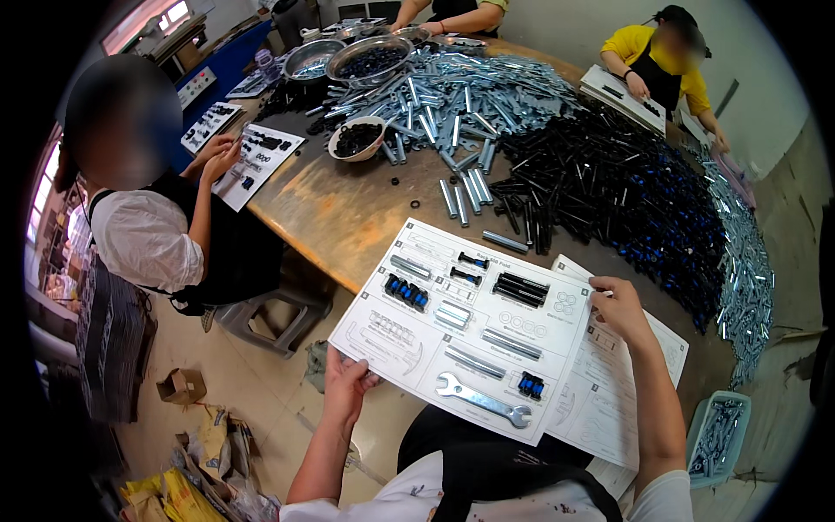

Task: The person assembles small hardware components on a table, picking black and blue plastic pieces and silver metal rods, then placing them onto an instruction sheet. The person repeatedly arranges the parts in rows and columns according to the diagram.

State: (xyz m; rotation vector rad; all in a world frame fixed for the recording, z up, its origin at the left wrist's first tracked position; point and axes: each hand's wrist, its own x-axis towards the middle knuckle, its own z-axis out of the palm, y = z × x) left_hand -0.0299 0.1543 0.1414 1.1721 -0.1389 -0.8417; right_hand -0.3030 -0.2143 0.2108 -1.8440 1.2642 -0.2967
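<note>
Landmark: the white sheet (pixel 470 335), a stiff printed card with outlined slots, lying tilted over the near table (pixel 348 217) edge, its long axis running from lower left to upper right.

Left of the sheet, a seated person in a white top and dark apron has both hands on another printed card (pixel 257 161). Below that, a grey stool (pixel 278 317) and cardboard scraps on the floor.

Left hand (pixel 346 383) grips the sheet's lower left corner, fingers curled shut under the edge and thumb on top.

On the sheet: small blue-and-black plugs (pixel 406 291) at upper left, grey metal tubes (pixel 474 361) mid-sheet, black rods (pixel 520 289) at upper right, a flat shiny wrench (pixel 483 400) along the lower edge, long axis parallel to that edge, roughly midway between the hands.

Right hand (pixel 619 309) rests at the sheet's right corner, fingers bent and pressing down on the edge; how tightly it pinches is hard to tell. It is the nearer hand to the black rods. Under that side lies a second paper (pixel 631 383).

Beyond the sheet: loose grey tubes (pixel 465 196), a white bowl (pixel 357 137) of black bits, a heap of silvery tubes (pixel 470 91), then a big heap of black rods (pixel 626 196) with blue ends. Far right of the sheet, a pale bin (pixel 718 439) of metal parts on the floor, and a person in yellow at the far table edge.
</note>
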